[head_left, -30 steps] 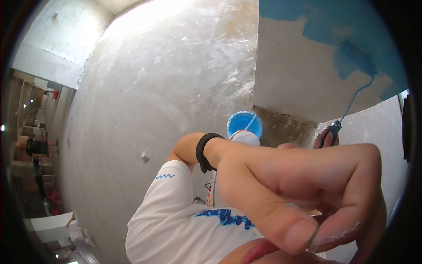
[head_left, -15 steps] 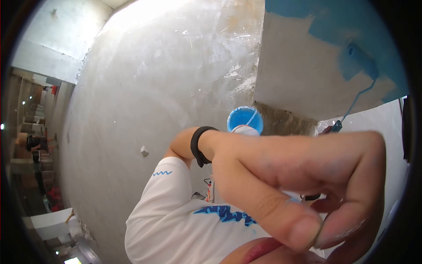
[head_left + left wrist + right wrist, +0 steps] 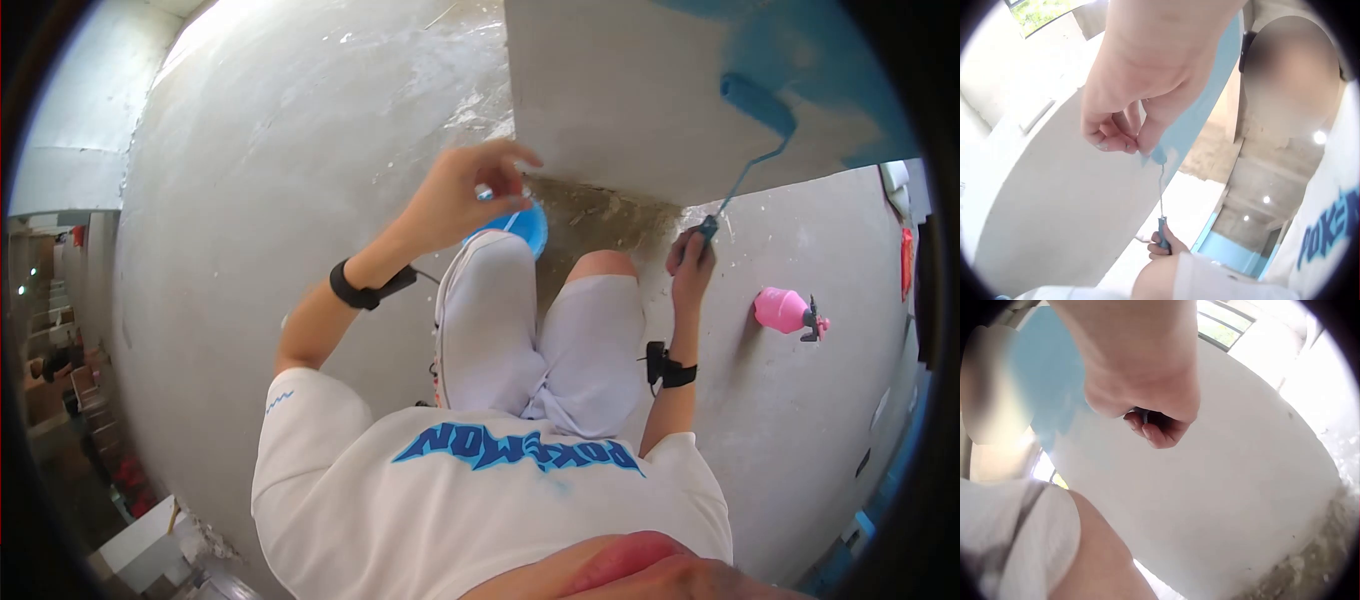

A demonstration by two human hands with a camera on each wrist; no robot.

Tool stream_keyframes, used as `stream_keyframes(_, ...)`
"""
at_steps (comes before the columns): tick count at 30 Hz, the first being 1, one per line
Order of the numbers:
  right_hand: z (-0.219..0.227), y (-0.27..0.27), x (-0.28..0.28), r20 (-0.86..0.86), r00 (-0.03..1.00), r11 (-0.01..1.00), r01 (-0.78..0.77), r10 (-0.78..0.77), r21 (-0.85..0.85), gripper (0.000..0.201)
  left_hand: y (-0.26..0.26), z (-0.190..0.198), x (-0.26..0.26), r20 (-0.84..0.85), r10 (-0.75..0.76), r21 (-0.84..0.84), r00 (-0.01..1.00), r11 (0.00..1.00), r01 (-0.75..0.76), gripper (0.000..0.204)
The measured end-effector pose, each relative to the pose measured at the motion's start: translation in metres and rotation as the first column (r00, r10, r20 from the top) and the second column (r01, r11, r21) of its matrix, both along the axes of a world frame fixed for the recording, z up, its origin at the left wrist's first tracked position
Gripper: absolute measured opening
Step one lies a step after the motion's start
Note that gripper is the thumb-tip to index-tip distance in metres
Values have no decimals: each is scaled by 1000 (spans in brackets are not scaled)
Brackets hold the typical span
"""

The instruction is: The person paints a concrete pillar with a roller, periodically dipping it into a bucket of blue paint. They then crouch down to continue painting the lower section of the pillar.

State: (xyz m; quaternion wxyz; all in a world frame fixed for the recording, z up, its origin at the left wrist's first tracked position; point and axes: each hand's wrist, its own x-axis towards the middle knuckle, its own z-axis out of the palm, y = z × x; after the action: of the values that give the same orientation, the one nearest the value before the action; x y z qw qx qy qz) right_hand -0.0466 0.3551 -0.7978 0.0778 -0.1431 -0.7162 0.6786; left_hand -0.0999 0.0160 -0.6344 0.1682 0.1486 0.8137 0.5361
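In the head view my right hand [image 3: 692, 262] grips the handle of a paint roller [image 3: 758, 104]. Its blue sleeve lies against a pale wall [image 3: 610, 110] at the edge of fresh blue paint [image 3: 835, 85]. The right wrist view shows the same hand [image 3: 1150, 419] curled, the roller mostly hidden behind it. My left hand [image 3: 470, 195] hovers over a blue bucket [image 3: 538, 232], which the knee and hand partly cover; a pale stick stands in it. Its fingers are loosely bent, with nothing visible held. In the left wrist view that hand [image 3: 1141, 106] has its fingertips close together.
A pink spray bottle [image 3: 782, 309] stands on the concrete floor to the right. My bent knees [image 3: 490, 290] lie between the arms. Rough, brown debris [image 3: 580, 215] lines the foot of the wall. A white block [image 3: 145, 545] and clutter lie at the far left.
My left hand has dropped from close before the face to above the bucket, its fingertips parting. The head view has shifted, bringing the knees and pink bottle into sight. My right hand still grips the roller.
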Motion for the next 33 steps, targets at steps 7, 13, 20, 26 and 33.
stream_keyframes(7,-25,6,41,67,997,999,28,-26,-23,36,-25,-74,20,-93,94,-219,991,969,-112,29)
stream_keyframes(13,65,32,35,-118,993,999,18,-23,-45,36,-57,-143,-6,-336,119,-417,935,871,-260,30)
stream_keyframes(20,127,80,-16,-289,954,976,21,-85,-215,35,-59,-174,-42,389,55,-248,920,968,47,52)
stream_keyframes(26,17,65,-18,-119,989,975,57,-84,-214,38,-50,-178,-53,557,-40,-170,829,972,162,56)
stream_keyframes(33,-53,37,20,33,992,989,122,-120,-80,38,-48,-192,-47,532,-216,-110,819,941,320,53)
